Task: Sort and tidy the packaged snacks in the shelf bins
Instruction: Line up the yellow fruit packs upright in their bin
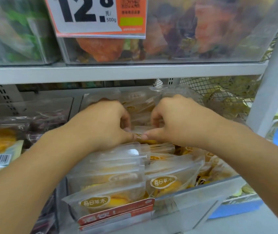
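Both hands deep in the clear bin (202, 188): left hand (104, 122) and right hand (177, 119) with fingers curled, thumbs nearly meeting, each pinching the top edge of a snack pouch (139, 128) mid-bin. Shelf (118, 71) sits close overhead, little room above. Fingertips hidden behind knuckles; pouches (107, 176) packed upright in front.

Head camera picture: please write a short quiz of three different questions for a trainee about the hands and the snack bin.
1. True or false: both hands are inside the clear bin of mango packets.
2. What does the big price sign hang on? A) the upper bin B) the lower bin C) the mesh panel
3. What do the left hand and the right hand pinch between them?

Key: 1 true; 2 A; 3 one clear packet.
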